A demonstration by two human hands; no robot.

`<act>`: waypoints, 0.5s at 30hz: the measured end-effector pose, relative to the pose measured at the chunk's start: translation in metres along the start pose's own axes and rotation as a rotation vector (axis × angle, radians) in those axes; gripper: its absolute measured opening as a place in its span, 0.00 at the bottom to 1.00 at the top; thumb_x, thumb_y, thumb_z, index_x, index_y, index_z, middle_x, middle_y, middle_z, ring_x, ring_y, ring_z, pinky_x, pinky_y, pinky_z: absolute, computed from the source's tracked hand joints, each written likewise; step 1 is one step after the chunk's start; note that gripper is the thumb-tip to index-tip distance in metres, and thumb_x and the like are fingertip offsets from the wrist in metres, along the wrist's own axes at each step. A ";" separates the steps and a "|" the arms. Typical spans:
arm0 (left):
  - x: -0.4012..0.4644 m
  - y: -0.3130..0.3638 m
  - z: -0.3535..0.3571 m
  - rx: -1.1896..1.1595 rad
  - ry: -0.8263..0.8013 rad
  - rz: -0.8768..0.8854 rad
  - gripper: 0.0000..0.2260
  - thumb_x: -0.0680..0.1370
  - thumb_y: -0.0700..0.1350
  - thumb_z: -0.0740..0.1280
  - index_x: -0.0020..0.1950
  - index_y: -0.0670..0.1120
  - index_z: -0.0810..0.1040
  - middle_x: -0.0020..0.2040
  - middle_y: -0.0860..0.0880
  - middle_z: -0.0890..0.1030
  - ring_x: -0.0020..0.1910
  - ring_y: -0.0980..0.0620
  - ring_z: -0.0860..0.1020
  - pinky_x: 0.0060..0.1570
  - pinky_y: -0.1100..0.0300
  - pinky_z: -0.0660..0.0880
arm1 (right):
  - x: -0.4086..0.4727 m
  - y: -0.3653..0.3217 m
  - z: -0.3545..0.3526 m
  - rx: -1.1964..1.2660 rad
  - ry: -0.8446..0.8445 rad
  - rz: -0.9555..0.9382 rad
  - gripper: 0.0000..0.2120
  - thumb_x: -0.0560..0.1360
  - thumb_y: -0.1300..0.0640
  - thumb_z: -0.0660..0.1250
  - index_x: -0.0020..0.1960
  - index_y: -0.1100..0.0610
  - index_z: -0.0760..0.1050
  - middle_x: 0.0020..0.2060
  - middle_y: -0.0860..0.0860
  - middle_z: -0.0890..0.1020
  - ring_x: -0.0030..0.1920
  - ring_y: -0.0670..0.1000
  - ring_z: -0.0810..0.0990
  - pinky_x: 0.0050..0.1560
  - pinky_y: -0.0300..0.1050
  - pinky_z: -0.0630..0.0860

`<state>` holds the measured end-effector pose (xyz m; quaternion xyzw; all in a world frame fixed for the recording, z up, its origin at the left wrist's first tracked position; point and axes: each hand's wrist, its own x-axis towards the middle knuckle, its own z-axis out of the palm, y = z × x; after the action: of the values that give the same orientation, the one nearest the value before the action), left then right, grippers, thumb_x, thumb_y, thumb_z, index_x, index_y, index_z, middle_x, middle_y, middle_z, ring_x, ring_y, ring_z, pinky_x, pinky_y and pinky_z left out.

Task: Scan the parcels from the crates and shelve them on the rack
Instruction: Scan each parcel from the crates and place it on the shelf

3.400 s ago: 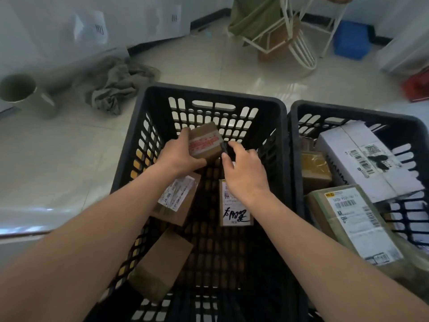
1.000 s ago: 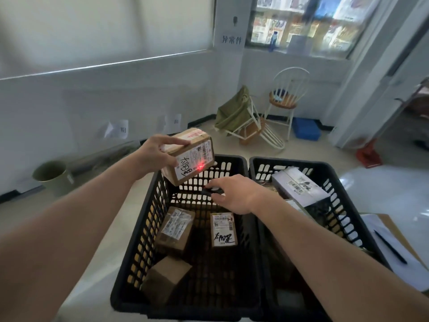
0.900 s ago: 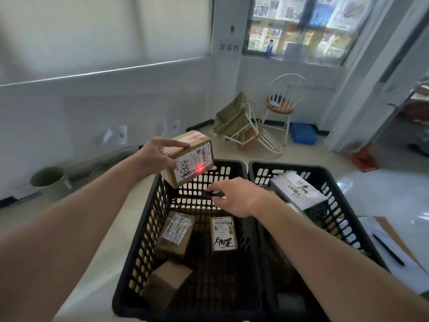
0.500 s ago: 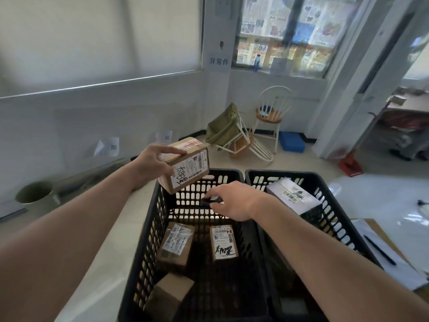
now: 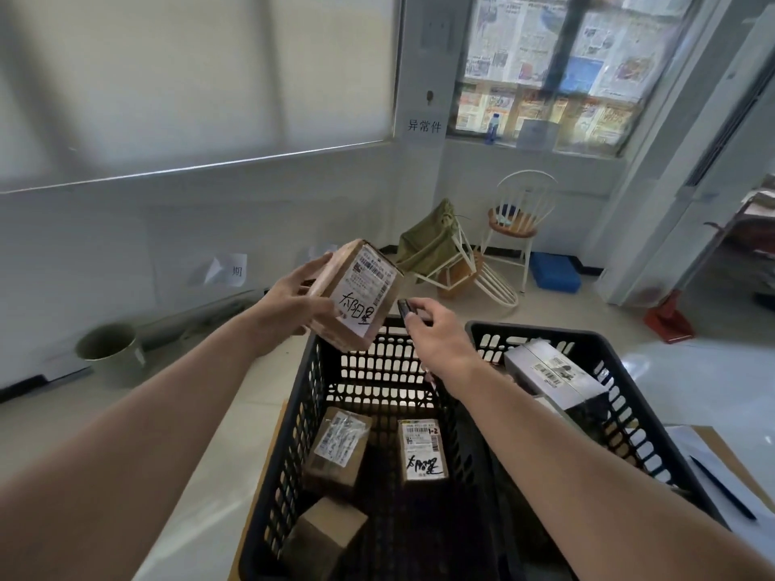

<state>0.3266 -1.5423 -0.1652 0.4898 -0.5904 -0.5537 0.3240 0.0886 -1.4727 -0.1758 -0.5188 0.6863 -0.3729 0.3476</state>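
Above the near-left crate (image 5: 302, 413), the left hand (image 5: 293, 304) holds a brown parcel (image 5: 356, 293), fingers wrapped round it, its tilted white label showing barcodes and black handwritten characters. Just right of it, the right hand (image 5: 436, 333) pinches a small dark scanner (image 5: 404, 309). Down in the crate lie three more parcels; one label (image 5: 420, 450) reads "1-2". In the right crate (image 5: 629, 396) rests a white box (image 5: 553, 373) bearing barcodes.

Both forearms are bare, entering from 7 and 5 o'clock; left grip (image 5: 293, 306) and right grip (image 5: 440, 339) ungloved, without rings.
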 end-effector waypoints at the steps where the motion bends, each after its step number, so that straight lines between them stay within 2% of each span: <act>1: -0.006 0.001 0.000 -0.012 -0.011 -0.010 0.43 0.73 0.35 0.76 0.77 0.70 0.66 0.62 0.41 0.84 0.59 0.41 0.84 0.51 0.53 0.83 | 0.002 -0.003 0.002 0.049 0.027 -0.006 0.17 0.87 0.49 0.61 0.76 0.43 0.72 0.61 0.48 0.82 0.35 0.46 0.78 0.37 0.47 0.79; 2: -0.013 0.002 0.000 -0.022 -0.022 -0.017 0.44 0.71 0.37 0.77 0.76 0.72 0.66 0.61 0.43 0.85 0.61 0.42 0.83 0.54 0.52 0.81 | 0.003 -0.006 0.005 0.088 0.053 -0.024 0.18 0.88 0.49 0.60 0.77 0.43 0.71 0.67 0.50 0.80 0.38 0.46 0.79 0.41 0.47 0.80; 4: -0.029 0.006 0.001 0.001 -0.015 -0.014 0.44 0.68 0.41 0.79 0.73 0.75 0.64 0.62 0.45 0.85 0.64 0.43 0.82 0.63 0.48 0.76 | 0.004 -0.015 0.009 0.168 0.084 -0.071 0.19 0.88 0.50 0.59 0.79 0.42 0.69 0.73 0.52 0.76 0.51 0.48 0.79 0.56 0.52 0.81; 6: -0.048 0.011 0.005 0.027 0.029 -0.001 0.46 0.68 0.43 0.79 0.74 0.76 0.61 0.63 0.47 0.85 0.64 0.45 0.82 0.71 0.43 0.71 | 0.003 -0.024 0.010 0.234 0.069 -0.116 0.20 0.89 0.51 0.58 0.81 0.43 0.67 0.78 0.52 0.72 0.68 0.54 0.77 0.73 0.60 0.74; 7: -0.057 0.014 0.007 0.015 0.048 0.001 0.46 0.69 0.42 0.79 0.74 0.76 0.60 0.63 0.46 0.85 0.63 0.46 0.83 0.72 0.42 0.70 | 0.002 -0.028 0.011 0.252 0.050 -0.143 0.21 0.89 0.51 0.57 0.82 0.43 0.66 0.80 0.50 0.70 0.75 0.55 0.73 0.77 0.61 0.70; 9: -0.078 0.017 0.015 -0.018 0.055 0.017 0.48 0.71 0.40 0.78 0.78 0.75 0.56 0.63 0.43 0.85 0.63 0.44 0.83 0.72 0.39 0.70 | -0.004 -0.033 0.011 0.316 -0.021 -0.197 0.22 0.89 0.50 0.56 0.82 0.41 0.64 0.80 0.50 0.69 0.75 0.56 0.72 0.76 0.63 0.71; 11: -0.102 0.020 0.029 -0.032 0.088 0.048 0.50 0.73 0.40 0.78 0.80 0.73 0.52 0.63 0.42 0.85 0.64 0.42 0.83 0.70 0.38 0.71 | -0.015 -0.035 0.011 0.437 -0.145 -0.250 0.21 0.90 0.50 0.54 0.81 0.37 0.64 0.77 0.51 0.73 0.67 0.55 0.79 0.63 0.61 0.83; 13: -0.130 0.022 0.043 -0.040 0.176 0.080 0.50 0.73 0.40 0.78 0.80 0.72 0.52 0.61 0.42 0.86 0.63 0.42 0.83 0.69 0.40 0.74 | -0.030 -0.033 0.009 0.542 -0.267 -0.323 0.21 0.90 0.52 0.53 0.80 0.38 0.67 0.70 0.47 0.76 0.60 0.51 0.83 0.49 0.52 0.87; 15: -0.162 0.021 0.057 -0.056 0.284 0.113 0.49 0.73 0.40 0.78 0.81 0.71 0.54 0.60 0.43 0.86 0.62 0.43 0.84 0.64 0.48 0.80 | -0.046 -0.033 0.007 0.597 -0.365 -0.383 0.21 0.90 0.53 0.54 0.81 0.40 0.67 0.63 0.38 0.75 0.57 0.48 0.83 0.50 0.56 0.87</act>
<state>0.3190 -1.3735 -0.1289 0.5200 -0.5497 -0.4759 0.4482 0.1197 -1.4350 -0.1464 -0.5714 0.3657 -0.5156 0.5234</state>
